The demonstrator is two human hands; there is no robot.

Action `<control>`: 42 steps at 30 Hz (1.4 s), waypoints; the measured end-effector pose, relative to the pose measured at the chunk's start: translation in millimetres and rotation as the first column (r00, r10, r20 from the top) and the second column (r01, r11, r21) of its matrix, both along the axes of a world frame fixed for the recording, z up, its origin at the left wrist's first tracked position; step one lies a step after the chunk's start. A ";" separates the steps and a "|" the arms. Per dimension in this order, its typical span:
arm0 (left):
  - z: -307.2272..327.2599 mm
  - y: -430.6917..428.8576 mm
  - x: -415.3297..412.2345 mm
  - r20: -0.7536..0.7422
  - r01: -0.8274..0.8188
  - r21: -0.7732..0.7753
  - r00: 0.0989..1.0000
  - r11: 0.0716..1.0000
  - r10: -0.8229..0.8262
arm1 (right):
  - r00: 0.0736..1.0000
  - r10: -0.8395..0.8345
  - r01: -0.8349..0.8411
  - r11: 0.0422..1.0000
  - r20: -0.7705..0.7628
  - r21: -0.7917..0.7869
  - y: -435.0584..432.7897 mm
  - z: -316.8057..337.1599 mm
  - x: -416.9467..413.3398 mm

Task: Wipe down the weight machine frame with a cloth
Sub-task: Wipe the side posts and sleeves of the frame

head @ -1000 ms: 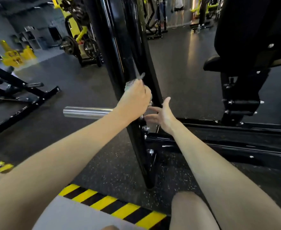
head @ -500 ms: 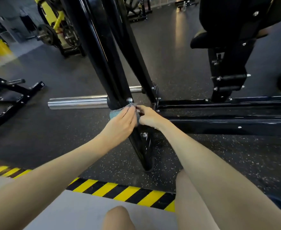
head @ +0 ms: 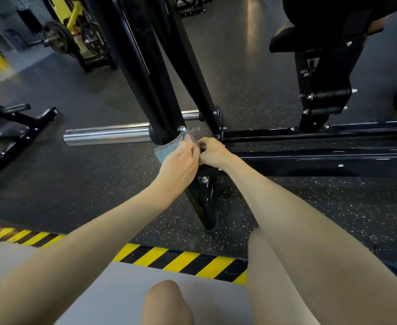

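1. Teal cloth (head: 167, 150) sits bunched in my left grip (head: 178, 165), pinched against the black frame (head: 131, 55) upright, now lower, at its base joint.
2. My right grip (head: 212, 152) curls beside it; on cloth or frame, I cannot tell.
3. Higher up seems done; lower rail (head: 310, 158) remains.

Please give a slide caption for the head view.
Left hand holds a teal cloth on the black frame post, right hand curled close beside it.

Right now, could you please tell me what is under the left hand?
A teal cloth, gripped by the left hand against the black post. Its edges show beyond the hand; the rest, and the post surface beneath, are covered.
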State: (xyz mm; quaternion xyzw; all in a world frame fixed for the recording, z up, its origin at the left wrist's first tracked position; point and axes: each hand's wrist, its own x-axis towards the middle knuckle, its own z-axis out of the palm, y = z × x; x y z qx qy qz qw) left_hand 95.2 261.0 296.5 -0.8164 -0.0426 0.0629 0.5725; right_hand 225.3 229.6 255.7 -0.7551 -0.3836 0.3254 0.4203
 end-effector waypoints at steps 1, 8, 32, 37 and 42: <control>-6.9 0.1 -8.8 -0.002 -0.015 0.000 1.000 1.000 0.015 | 1.000 0.002 -0.002 1.000 -0.006 0.003 -0.1 -0.1 0.3; -6.2 5.3 11.4 0.108 0.008 -0.008 0.994 1.000 -0.007 | 1.000 0.002 -0.003 1.000 0.018 0.022 0.9 0.9 5.0; -14.8 62.4 -83.4 0.378 0.290 -0.099 0.896 0.952 -0.234 | 0.999 -0.006 0.007 1.000 0.052 -0.027 0.7 0.2 -3.4; -31.2 33.4 -25.4 0.311 0.321 -0.040 0.904 0.946 -0.293 | 0.998 -0.063 0.063 0.998 0.008 0.002 -0.5 2.4 -5.1; -34.0 22.7 -12.7 0.300 0.252 -0.169 0.934 0.953 -0.194 | 0.996 -0.029 0.028 1.000 0.081 0.009 -2.9 -4.3 -7.3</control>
